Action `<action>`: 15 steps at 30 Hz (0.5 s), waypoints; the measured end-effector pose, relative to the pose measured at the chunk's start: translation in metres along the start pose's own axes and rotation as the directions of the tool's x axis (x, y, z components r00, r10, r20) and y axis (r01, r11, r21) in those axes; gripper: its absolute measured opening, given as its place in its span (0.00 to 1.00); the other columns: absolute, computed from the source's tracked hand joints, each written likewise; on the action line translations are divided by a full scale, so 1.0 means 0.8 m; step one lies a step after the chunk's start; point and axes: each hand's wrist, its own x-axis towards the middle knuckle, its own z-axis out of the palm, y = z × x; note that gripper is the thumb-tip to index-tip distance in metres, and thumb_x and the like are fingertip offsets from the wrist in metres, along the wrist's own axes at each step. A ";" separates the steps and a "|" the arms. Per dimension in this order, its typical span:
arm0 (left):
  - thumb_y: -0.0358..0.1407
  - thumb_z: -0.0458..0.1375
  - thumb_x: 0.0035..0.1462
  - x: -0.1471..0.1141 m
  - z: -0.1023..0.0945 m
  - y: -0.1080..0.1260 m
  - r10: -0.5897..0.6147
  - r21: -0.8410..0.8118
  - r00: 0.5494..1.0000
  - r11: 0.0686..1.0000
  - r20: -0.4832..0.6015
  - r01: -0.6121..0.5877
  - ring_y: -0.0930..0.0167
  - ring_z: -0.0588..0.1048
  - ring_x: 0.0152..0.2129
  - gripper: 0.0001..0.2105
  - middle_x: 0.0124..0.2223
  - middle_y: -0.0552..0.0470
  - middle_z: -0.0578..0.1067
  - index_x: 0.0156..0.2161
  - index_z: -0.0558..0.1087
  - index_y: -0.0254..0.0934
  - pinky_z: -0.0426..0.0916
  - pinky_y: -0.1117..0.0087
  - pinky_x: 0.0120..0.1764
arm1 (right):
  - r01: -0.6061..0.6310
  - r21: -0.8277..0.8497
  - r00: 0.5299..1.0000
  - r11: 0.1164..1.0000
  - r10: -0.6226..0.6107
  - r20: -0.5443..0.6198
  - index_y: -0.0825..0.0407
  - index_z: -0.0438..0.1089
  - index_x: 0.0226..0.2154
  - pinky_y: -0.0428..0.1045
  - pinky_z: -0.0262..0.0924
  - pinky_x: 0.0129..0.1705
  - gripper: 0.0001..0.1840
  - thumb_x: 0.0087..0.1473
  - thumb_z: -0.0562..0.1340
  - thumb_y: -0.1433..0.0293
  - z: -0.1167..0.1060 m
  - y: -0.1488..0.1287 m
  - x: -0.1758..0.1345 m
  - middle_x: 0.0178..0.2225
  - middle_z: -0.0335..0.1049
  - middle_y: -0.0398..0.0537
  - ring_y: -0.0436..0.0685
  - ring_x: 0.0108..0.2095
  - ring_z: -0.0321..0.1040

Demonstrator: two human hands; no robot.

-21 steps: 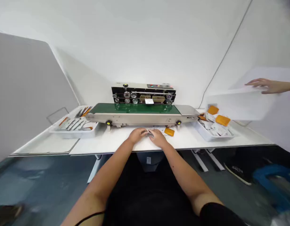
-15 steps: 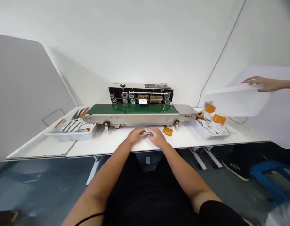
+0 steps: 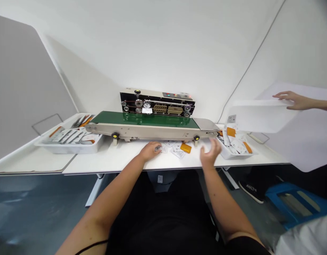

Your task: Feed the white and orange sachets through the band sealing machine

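My left hand (image 3: 150,151) rests on the white table below the conveyor, its fingers closed on the edge of a small clear printed packet (image 3: 163,149). Beside that lie more flat printed packets (image 3: 178,150) and an orange packet (image 3: 186,148). Off to the right, my right hand (image 3: 211,153) is raised above the tabletop, slightly blurred. Its thumb and fingers are apart with nothing between them, close to the right white tray (image 3: 229,156) of white and orange packets. Behind both hands stands a band sealer with a green belt (image 3: 142,119); a white packet (image 3: 147,111) sits at its rollers.
A left white tray (image 3: 73,148) holds packets in rows. Grey panels (image 3: 14,88) rise at the left side. On the right, another person's hand (image 3: 296,100) touches a white sheet-like panel (image 3: 256,115). A blue stool (image 3: 298,202) stands on the floor.
My right hand has left the packet by my left hand and moved right towards the right tray. Along the sealer, the white packet has travelled left. My view has shifted slightly.
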 end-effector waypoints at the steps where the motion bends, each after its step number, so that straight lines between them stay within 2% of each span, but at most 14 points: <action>1: 0.43 0.58 0.58 0.000 0.000 0.000 0.007 -0.001 1.000 1.000 -0.002 -0.007 0.60 0.72 0.52 0.17 0.54 0.49 0.76 0.50 0.76 0.42 0.65 0.60 0.57 | -0.089 -0.120 0.996 0.989 0.086 -0.030 0.54 0.50 0.65 0.68 0.47 0.63 0.34 0.58 0.54 0.66 -0.013 0.036 0.022 0.61 0.52 0.65 0.72 0.64 0.49; 3: 0.44 0.57 0.58 0.001 0.000 0.000 0.009 -0.003 1.000 1.000 -0.001 -0.009 0.60 0.72 0.53 0.17 0.54 0.49 0.76 0.50 0.76 0.42 0.65 0.60 0.58 | -0.230 -0.311 0.973 0.922 0.228 -0.042 0.56 0.47 0.66 0.67 0.46 0.63 0.34 0.60 0.51 0.63 -0.037 0.106 0.072 0.61 0.53 0.67 0.72 0.64 0.48; 4: 0.44 0.57 0.58 0.001 0.000 0.000 0.005 -0.003 1.000 1.000 0.001 -0.005 0.59 0.71 0.53 0.17 0.55 0.49 0.76 0.51 0.76 0.42 0.64 0.60 0.58 | -0.262 -0.375 0.958 0.889 0.286 0.008 0.56 0.47 0.66 0.67 0.46 0.63 0.35 0.60 0.52 0.61 -0.047 0.138 0.096 0.61 0.54 0.68 0.73 0.63 0.49; 5: 0.45 0.57 0.58 0.001 0.000 0.000 -0.001 -0.004 1.000 1.000 0.004 0.001 0.59 0.71 0.53 0.18 0.55 0.49 0.76 0.51 0.76 0.42 0.64 0.60 0.58 | -0.275 -0.419 0.933 0.865 0.345 0.100 0.56 0.49 0.65 0.67 0.46 0.63 0.37 0.59 0.53 0.58 -0.053 0.167 0.117 0.60 0.55 0.67 0.74 0.63 0.50; 7: 0.46 0.57 0.58 0.002 -0.001 0.001 -0.014 -0.005 1.000 1.000 0.010 0.014 0.59 0.71 0.53 0.18 0.55 0.49 0.76 0.50 0.76 0.42 0.65 0.60 0.58 | -0.256 -0.502 0.834 0.826 0.451 0.318 0.57 0.51 0.65 0.65 0.48 0.63 0.44 0.54 0.57 0.50 -0.058 0.210 0.149 0.61 0.56 0.69 0.75 0.63 0.50; 9: 0.46 0.56 0.58 0.003 -0.001 0.001 -0.020 -0.008 1.000 1.000 0.017 0.020 0.59 0.71 0.53 0.17 0.54 0.49 0.76 0.50 0.76 0.42 0.65 0.59 0.58 | -0.217 -0.564 0.693 0.796 0.533 0.485 0.58 0.49 0.66 0.65 0.49 0.63 0.52 0.49 0.60 0.45 -0.051 0.236 0.163 0.64 0.52 0.70 0.76 0.65 0.49; 11: 0.46 0.56 0.59 0.003 -0.002 0.001 -0.021 -0.016 0.999 1.000 0.025 0.021 0.59 0.71 0.52 0.17 0.54 0.49 0.76 0.48 0.77 0.42 0.65 0.59 0.57 | -0.202 -0.616 0.567 0.761 0.604 0.560 0.56 0.44 0.68 0.68 0.49 0.62 0.58 0.45 0.62 0.42 -0.037 0.247 0.164 0.67 0.45 0.70 0.79 0.66 0.45; 13: 0.47 0.56 0.59 0.004 -0.002 0.000 -0.018 -0.026 0.999 0.999 0.028 0.019 0.59 0.72 0.52 0.16 0.54 0.49 0.76 0.47 0.77 0.43 0.65 0.60 0.57 | -0.202 -0.661 0.494 0.723 0.658 0.569 0.53 0.41 0.70 0.72 0.49 0.60 0.63 0.42 0.63 0.41 -0.021 0.251 0.157 0.69 0.38 0.69 0.83 0.67 0.41; 15: 0.47 0.55 0.59 0.004 -0.003 0.000 -0.019 -0.027 1.000 0.999 0.025 0.020 0.60 0.72 0.51 0.16 0.53 0.49 0.76 0.46 0.78 0.43 0.65 0.60 0.57 | -0.194 -0.688 0.470 0.699 0.682 0.560 0.52 0.39 0.70 0.75 0.50 0.58 0.65 0.39 0.64 0.41 -0.011 0.251 0.151 0.70 0.36 0.69 0.85 0.67 0.38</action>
